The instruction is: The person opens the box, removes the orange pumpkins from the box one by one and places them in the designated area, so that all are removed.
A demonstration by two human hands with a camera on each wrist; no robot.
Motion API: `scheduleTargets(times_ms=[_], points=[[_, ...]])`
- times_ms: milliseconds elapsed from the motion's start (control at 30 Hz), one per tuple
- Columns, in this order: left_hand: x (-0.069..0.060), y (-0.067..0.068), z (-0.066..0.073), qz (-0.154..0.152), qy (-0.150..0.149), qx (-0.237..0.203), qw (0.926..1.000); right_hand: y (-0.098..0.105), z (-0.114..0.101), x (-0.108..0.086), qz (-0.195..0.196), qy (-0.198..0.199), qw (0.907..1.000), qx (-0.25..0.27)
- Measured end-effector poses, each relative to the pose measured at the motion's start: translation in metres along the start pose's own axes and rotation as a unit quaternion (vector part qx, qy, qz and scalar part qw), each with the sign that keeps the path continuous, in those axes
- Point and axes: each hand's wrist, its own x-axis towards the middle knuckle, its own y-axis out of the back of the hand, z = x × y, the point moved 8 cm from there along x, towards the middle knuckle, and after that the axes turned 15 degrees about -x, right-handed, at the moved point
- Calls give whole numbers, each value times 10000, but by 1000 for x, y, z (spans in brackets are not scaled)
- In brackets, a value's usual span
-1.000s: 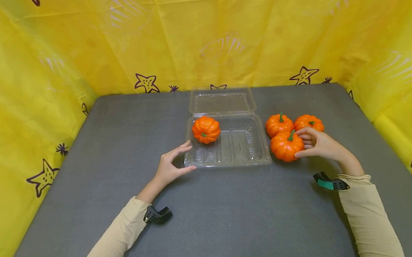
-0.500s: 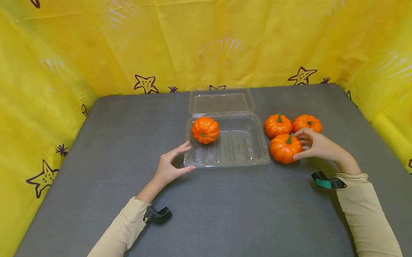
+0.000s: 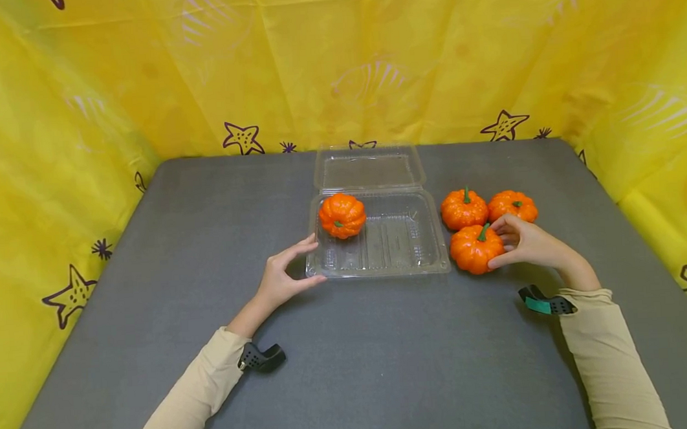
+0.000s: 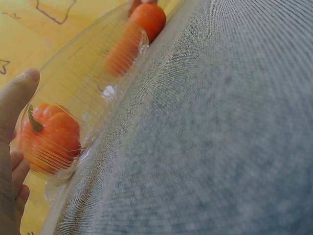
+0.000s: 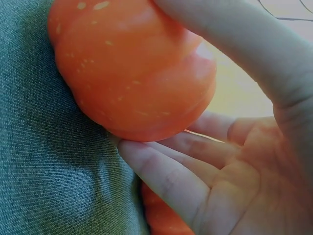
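My left hand [image 3: 282, 276], thumb and fingers spread, touches the left rim of a clear plastic container [image 3: 386, 244] with its lid [image 3: 370, 169] laid back. One orange pumpkin [image 3: 342, 216] lies in the container's back left part; the left wrist view shows this pumpkin [image 4: 51, 137] through the clear wall beside my hand [image 4: 14, 117]. On the right, my right hand [image 3: 528, 243] holds the side of the nearest pumpkin [image 3: 475, 250], thumb in front and fingers behind. In the right wrist view, thumb and fingertips of that hand [image 5: 234, 147] meet the pumpkin's surface [image 5: 132, 68].
Two more pumpkins stand behind the held one, one at the left [image 3: 463, 209] and one at the right [image 3: 514, 204]. The grey table [image 3: 374, 362] ends at a yellow patterned cloth [image 3: 370, 57] at the back and sides.
The pumpkin at my right hand has shifted slightly toward the near side, away from the two behind it. My left hand and the container have stayed in place.
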Motion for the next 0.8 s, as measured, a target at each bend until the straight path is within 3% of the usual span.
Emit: scheduleTargets(times_ms=[233,800], points=[[11,-4,27,-11,-65,0,10000,0,0,-2,-173,-147,9994,-244],[9,-5,27,-30,31,70,10000,-2,0,-6,-414,-189,9978,-485]])
